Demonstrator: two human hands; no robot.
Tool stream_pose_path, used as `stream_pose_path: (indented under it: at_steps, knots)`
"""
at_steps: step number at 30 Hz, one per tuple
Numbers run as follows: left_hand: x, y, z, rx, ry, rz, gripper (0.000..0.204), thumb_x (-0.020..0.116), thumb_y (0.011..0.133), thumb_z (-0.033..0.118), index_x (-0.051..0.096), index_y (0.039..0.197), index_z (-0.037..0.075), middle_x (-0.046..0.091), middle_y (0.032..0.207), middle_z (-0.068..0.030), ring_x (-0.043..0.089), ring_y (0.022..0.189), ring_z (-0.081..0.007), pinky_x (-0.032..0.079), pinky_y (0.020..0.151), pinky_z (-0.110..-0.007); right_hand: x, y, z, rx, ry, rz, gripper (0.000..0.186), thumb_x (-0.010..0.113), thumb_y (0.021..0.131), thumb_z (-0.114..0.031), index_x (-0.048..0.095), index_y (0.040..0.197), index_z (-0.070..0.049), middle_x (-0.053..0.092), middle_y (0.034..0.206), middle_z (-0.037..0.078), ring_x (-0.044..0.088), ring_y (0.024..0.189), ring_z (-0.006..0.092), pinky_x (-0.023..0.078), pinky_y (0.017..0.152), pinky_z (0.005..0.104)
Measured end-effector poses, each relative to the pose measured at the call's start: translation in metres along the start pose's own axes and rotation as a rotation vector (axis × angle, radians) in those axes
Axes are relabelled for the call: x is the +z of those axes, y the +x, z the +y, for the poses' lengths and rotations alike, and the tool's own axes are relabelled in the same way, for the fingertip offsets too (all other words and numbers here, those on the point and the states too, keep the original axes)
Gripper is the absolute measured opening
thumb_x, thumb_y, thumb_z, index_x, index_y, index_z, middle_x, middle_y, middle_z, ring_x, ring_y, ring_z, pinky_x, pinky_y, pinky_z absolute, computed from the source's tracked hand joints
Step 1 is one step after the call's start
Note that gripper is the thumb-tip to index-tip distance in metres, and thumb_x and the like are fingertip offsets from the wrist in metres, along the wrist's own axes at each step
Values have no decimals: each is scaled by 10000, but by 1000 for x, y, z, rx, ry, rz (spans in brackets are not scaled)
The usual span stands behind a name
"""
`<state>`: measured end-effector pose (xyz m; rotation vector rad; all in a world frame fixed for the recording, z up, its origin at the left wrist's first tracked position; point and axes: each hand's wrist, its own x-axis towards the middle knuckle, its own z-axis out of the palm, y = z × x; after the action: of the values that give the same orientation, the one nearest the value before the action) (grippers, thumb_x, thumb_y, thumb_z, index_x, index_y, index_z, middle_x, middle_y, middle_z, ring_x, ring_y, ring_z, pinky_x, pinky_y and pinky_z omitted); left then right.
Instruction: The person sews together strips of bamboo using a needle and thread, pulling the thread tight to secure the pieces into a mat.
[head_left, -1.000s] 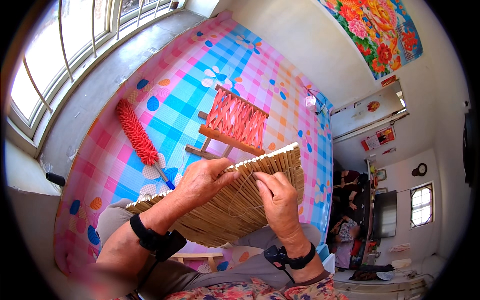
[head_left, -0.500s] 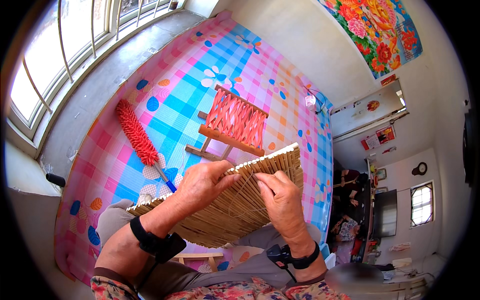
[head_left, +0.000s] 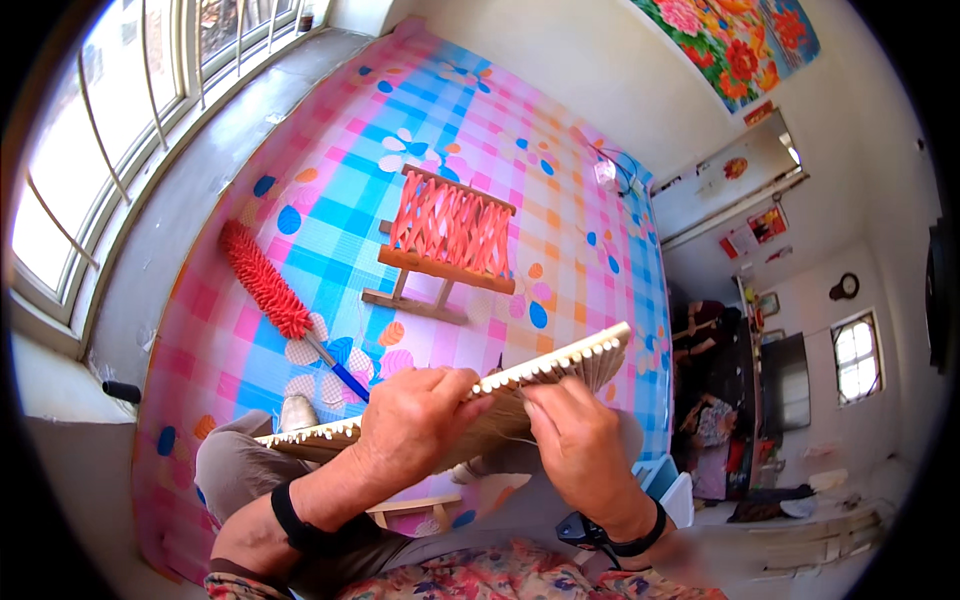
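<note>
A mat of thin straw-coloured sticks rests tilted over my lap, its pale stick ends along the top edge. My left hand is closed on that edge near the middle. To its right, my right hand pinches at the mat just below the edge; what its fingertips hold is too small to make out. A fine pale thread hangs beside these fingers. Beyond the mat stands a wooden stool with a seat of woven red straps.
A red fluffy duster with a blue handle lies left on the checked floor covering. A barred window is at upper left. A light-blue plastic container is by my right knee. Dark clothing or people, unclear, are at far right.
The mat has tipped, so its edge shows more end-on and less of its face shows. Both hands moved down and slightly right with it. The whole view has shifted a little.
</note>
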<state>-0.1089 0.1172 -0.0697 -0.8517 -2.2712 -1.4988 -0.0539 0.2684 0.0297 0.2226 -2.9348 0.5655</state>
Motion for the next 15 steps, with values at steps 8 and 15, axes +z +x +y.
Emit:
stream_pose_path:
  at_steps: [8, 15]
  knots:
    - [-8, -13, 58, 273, 185, -137, 218, 681, 744, 134, 580, 902, 22, 584, 782, -55, 581, 677, -186, 431, 585, -323, -34, -73, 8, -2, 145, 47, 159, 613, 829, 16, 637, 985, 31, 633, 924, 166, 632, 803, 299, 503, 718, 334]
    - [9, -51, 63, 369, 345, -154, 280, 639, 757, 121, 595, 997, -18, 628, 919, -114, 622, 817, -222, 466, 663, -330, 2, -130, 58, 200, 498, -117, 172, 640, 844, -8, 649, 1014, 10, 650, 1013, 156, 630, 959, 307, 491, 807, 335]
